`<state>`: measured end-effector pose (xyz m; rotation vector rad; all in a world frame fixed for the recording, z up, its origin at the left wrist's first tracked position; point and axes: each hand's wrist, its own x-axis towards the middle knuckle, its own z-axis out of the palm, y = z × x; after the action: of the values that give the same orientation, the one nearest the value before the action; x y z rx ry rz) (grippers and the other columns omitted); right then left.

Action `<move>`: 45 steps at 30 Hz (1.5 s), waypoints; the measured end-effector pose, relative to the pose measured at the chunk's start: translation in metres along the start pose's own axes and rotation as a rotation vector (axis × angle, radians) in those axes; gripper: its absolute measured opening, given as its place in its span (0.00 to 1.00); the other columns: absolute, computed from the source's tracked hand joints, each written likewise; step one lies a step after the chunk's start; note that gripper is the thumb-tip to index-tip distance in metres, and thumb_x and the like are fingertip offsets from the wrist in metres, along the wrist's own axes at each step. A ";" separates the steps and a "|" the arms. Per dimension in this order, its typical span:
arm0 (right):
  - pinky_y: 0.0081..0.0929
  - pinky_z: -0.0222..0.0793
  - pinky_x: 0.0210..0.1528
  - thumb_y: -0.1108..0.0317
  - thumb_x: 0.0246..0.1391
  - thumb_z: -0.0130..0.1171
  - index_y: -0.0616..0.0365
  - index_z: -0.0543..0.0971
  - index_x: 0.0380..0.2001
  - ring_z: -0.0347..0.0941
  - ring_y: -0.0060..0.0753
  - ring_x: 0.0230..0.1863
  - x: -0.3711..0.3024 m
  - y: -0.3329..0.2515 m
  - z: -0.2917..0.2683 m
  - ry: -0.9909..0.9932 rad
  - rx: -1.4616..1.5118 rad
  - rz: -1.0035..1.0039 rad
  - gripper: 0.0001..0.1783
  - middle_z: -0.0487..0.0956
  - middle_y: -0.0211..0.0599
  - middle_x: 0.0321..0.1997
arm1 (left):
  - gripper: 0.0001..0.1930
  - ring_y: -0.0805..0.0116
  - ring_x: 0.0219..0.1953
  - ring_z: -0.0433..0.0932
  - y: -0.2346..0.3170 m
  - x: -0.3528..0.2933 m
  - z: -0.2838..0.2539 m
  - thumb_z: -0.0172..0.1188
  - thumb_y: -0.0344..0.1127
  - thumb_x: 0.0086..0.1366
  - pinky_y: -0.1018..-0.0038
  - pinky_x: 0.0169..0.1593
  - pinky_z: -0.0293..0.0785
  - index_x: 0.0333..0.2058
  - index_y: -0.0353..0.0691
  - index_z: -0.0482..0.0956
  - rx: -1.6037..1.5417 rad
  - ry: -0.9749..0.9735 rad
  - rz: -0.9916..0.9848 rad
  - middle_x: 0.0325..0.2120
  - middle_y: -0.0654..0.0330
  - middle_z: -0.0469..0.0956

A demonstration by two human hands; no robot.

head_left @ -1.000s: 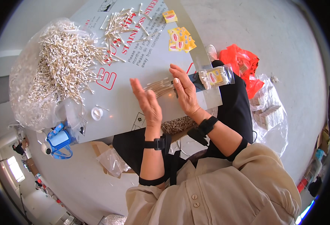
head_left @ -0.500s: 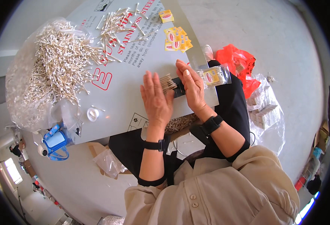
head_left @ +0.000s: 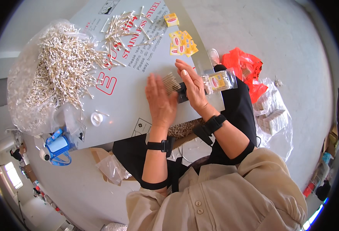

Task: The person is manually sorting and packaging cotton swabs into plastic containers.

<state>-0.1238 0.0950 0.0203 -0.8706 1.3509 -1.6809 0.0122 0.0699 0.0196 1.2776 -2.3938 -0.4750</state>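
A flat row of cotton swabs point(head_left: 171, 83) lies between my hands on the table, its right end at a dark sleeve or holder point(head_left: 182, 93). My left hand point(head_left: 160, 102) stands at the left end of the row, fingers stretched out and blurred at the tips. My right hand point(head_left: 193, 87) rests edge-on over the dark holder, its fingers straight and together, gripping nothing. To its right a clear packet of swabs with a yellow card point(head_left: 218, 81) sticks out past the table's edge. How the packet joins the holder is hidden under my right hand.
A big clear bag of loose cotton swabs point(head_left: 63, 61) fills the table's left side. More swabs point(head_left: 119, 30) lie scattered at the back, near yellow cards point(head_left: 182, 43). A small white round container point(head_left: 96, 119) and a blue bottle point(head_left: 57, 145) stand at lower left. Red bag point(head_left: 242, 65) on the right.
My right hand has shifted slightly left toward the swab row. My left hand has moved a little, its fingers now blurred, and more of the row's far end shows.
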 end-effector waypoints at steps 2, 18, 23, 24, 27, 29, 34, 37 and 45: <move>0.27 0.56 0.67 0.60 0.68 0.43 0.66 0.70 0.56 0.62 0.29 0.63 0.011 0.003 0.001 -0.030 -0.030 -0.036 0.22 0.66 0.40 0.64 | 0.36 0.49 0.70 0.45 -0.005 0.004 0.003 0.50 0.49 0.68 0.53 0.68 0.45 0.65 0.31 0.51 -0.271 0.148 -0.036 0.67 0.44 0.47; 0.32 0.56 0.65 0.65 0.66 0.46 0.66 0.72 0.54 0.63 0.41 0.64 -0.026 0.002 0.002 -0.055 -0.122 -0.079 0.19 0.69 0.48 0.62 | 0.26 0.54 0.63 0.61 0.011 -0.008 0.002 0.47 0.43 0.71 0.63 0.65 0.56 0.61 0.32 0.61 -0.694 0.225 -0.095 0.60 0.47 0.63; 0.32 0.59 0.63 0.68 0.64 0.48 0.66 0.73 0.52 0.67 0.43 0.61 -0.020 -0.012 -0.020 -0.009 -0.372 -0.152 0.17 0.71 0.47 0.59 | 0.28 0.45 0.64 0.56 -0.063 -0.002 -0.026 0.58 0.30 0.61 0.56 0.65 0.54 0.59 0.34 0.62 -0.183 0.446 -0.228 0.61 0.42 0.59; 0.32 0.61 0.62 0.68 0.64 0.49 0.66 0.73 0.50 0.68 0.44 0.60 -0.021 -0.013 -0.021 -0.026 -0.424 -0.157 0.16 0.72 0.47 0.58 | 0.28 0.43 0.65 0.55 -0.087 0.004 -0.031 0.59 0.29 0.60 0.56 0.66 0.53 0.58 0.34 0.63 -0.065 0.452 -0.252 0.61 0.41 0.59; 0.33 0.65 0.58 0.67 0.64 0.49 0.66 0.74 0.47 0.70 0.46 0.57 -0.022 -0.011 -0.021 -0.031 -0.526 -0.201 0.14 0.73 0.46 0.55 | 0.27 0.43 0.65 0.55 -0.140 0.043 -0.057 0.61 0.29 0.56 0.56 0.66 0.53 0.55 0.36 0.67 0.052 0.389 -0.386 0.61 0.40 0.58; 0.33 0.67 0.57 0.67 0.63 0.49 0.65 0.74 0.47 0.71 0.47 0.56 -0.021 -0.014 -0.013 -0.063 -0.541 -0.198 0.14 0.73 0.46 0.55 | 0.24 0.43 0.64 0.56 -0.185 0.065 -0.080 0.62 0.33 0.56 0.55 0.66 0.53 0.53 0.39 0.72 0.190 0.393 -0.491 0.61 0.41 0.59; 0.34 0.69 0.55 0.67 0.63 0.50 0.64 0.74 0.47 0.73 0.48 0.53 -0.019 -0.015 -0.011 -0.069 -0.552 -0.207 0.14 0.74 0.46 0.54 | 0.22 0.44 0.63 0.58 -0.211 0.100 -0.083 0.58 0.39 0.60 0.56 0.65 0.55 0.54 0.42 0.72 0.269 0.189 -0.564 0.61 0.46 0.61; 0.34 0.69 0.54 0.67 0.63 0.50 0.64 0.74 0.47 0.73 0.49 0.53 -0.020 -0.011 -0.013 -0.057 -0.580 -0.217 0.14 0.74 0.46 0.54 | 0.22 0.46 0.62 0.59 -0.181 0.095 -0.048 0.57 0.37 0.61 0.55 0.64 0.56 0.54 0.41 0.71 0.294 0.285 -0.396 0.59 0.47 0.64; 0.34 0.68 0.55 0.67 0.62 0.50 0.64 0.74 0.47 0.72 0.49 0.54 -0.020 -0.013 -0.016 -0.076 -0.580 -0.183 0.14 0.73 0.46 0.55 | 0.28 0.48 0.63 0.59 -0.166 0.120 -0.075 0.53 0.18 0.51 0.60 0.64 0.58 0.54 0.41 0.70 0.207 0.241 -0.258 0.61 0.47 0.61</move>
<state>-0.1308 0.1208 0.0295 -1.4055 1.7837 -1.3764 0.1049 -0.1267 0.0287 1.6441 -2.1307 -0.1336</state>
